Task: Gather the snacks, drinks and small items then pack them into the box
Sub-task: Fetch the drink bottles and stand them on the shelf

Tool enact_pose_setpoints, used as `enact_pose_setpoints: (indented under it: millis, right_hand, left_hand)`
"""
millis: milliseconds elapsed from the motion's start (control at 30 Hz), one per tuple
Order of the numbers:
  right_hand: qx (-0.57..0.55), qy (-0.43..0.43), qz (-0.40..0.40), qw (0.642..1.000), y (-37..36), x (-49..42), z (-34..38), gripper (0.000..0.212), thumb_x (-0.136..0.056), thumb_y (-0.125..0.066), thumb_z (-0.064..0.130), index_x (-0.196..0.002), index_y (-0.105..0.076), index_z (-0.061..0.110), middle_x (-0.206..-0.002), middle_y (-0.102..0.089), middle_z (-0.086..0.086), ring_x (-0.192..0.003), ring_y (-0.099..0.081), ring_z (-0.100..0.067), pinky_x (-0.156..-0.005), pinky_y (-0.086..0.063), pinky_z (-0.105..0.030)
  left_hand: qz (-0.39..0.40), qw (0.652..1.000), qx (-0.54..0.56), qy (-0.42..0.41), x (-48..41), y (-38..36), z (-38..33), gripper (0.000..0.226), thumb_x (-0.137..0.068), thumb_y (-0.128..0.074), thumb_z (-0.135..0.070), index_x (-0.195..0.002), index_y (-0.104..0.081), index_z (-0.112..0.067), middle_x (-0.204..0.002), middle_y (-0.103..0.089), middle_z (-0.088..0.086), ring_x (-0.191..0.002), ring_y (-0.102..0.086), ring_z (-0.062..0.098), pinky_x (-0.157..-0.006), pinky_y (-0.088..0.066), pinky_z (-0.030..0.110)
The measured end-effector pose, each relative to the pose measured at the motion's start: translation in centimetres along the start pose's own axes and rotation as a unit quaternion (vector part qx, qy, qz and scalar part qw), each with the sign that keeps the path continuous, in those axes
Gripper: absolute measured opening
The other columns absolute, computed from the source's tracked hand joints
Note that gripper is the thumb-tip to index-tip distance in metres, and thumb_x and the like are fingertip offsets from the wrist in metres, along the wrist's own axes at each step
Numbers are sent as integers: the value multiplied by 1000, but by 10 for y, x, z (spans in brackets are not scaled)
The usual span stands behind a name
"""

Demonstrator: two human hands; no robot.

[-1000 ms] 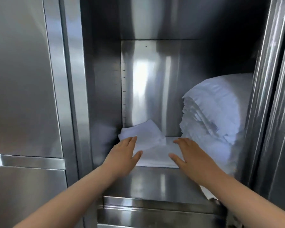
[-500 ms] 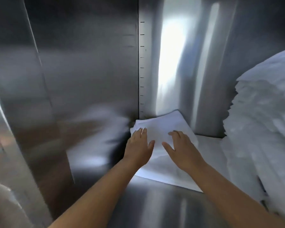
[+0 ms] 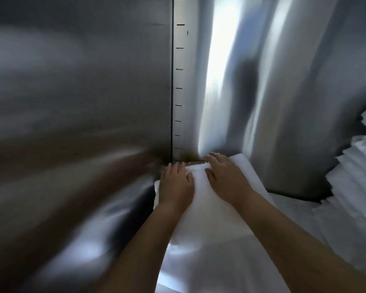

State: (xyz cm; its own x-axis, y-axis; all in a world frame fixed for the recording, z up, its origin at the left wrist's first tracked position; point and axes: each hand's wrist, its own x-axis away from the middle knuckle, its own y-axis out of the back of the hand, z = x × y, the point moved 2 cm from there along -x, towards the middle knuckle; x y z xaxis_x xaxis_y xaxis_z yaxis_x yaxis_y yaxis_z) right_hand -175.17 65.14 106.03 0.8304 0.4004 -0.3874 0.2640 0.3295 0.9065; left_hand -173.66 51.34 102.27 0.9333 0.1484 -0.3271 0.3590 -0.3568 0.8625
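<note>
White sheets (image 3: 201,210), a flat pale stack, lie on the steel shelf floor (image 3: 106,242) of a metal cabinet, their near end spreading towards the bottom edge of the view and their far end pushed into the back left corner. Two bare forearms reach in over them from the near side. Further in, the left hand (image 3: 175,186) rests palm down on the left part of the stack, fingers fairly straight and together, thumb angled in towards the middle. Just to its right, the right hand (image 3: 227,178) lies flat on the same stack, fingers stretched out to the far edge, thumb spread towards the left hand. Whether any fingertips hook over that far edge, I can't tell. Off to the right, a big ruffled white pile (image 3: 355,166) sits against the cabinet side. Beyond the hands, a slotted strip (image 3: 179,87) runs up the corner between the blurred left wall (image 3: 78,81) and the shiny back wall (image 3: 294,102).
</note>
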Motion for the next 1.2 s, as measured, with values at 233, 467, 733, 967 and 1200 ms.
enact_pose_setpoints:
  millis: [233, 467, 733, 967, 1200]
  right_hand:
    - [47, -1, -43, 998, -30, -13, -19, 36, -96, -35, 33, -112, -64, 21, -110, -67, 2, -99, -59, -15, -94, -39, -29]
    - [108, -16, -1, 994, -31, -13, -12, 32, -91, -35, 32, -103, -62, 18, -105, -66, 0, -98, -56, -19, -86, -38, -32]
    - [113, -2, 0, 994, -29, -5, -6, 27, -88, -37, 34, -93, -59, 19, -96, -65, 1, -92, -56, -18, -83, -36, -32]
    - [74, 22, -60, 995, -29, -38, -4, 25, -93, -43, 32, -83, -61, 18, -83, -62, 3, -78, -60, -18, -61, -30, -25]
    - [-11, 139, -4, 990, -32, -69, 1, 23, -89, -56, 25, -110, -63, 21, -111, -61, 4, -104, -53, -14, -79, -41, -22]
  left_hand:
    - [-8, 998, 48, 36, -1, -13, 7, 39, -99, -32, -29, -130, -50, -14, -132, -52, 6, -121, -45, 19, -104, -30, 31]
    - [5, 997, 48, 56, 8, -11, 5, 37, -96, -32, -28, -122, -54, -16, -121, -58, 3, -111, -48, 19, -95, -35, 32]
    - [-11, 999, 26, 36, 21, -11, 4, 40, -97, -31, -29, -129, -50, -16, -130, -54, 1, -119, -45, 13, -102, -30, 26]
    - [4, 1000, -9, 30, 19, -17, 6, 42, -99, -25, -31, -136, -42, -17, -138, -47, 1, -127, -40, 13, -108, -26, 27]
    - [13, 999, -19, 42, 19, -22, 15, 46, -98, -20, -43, -135, -39, -24, -138, -44, -4, -128, -39, 11, -111, -28, 35]
